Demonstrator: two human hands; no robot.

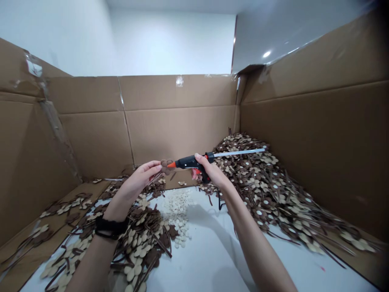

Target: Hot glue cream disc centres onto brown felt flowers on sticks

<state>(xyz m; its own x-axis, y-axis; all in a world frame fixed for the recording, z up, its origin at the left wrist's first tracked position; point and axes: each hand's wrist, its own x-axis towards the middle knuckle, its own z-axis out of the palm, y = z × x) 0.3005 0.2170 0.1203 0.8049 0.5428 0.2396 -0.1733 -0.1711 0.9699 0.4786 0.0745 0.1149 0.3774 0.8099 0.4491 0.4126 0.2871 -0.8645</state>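
My right hand grips the glue gun, nozzle touching a brown flower pinched in my left hand's fingers, above the white surface.

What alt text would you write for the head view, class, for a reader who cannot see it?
A right hand aims a glue gun at a brown felt flower pinched in the left hand. Heaps of felt flowers surround them, walled in by cardboard.
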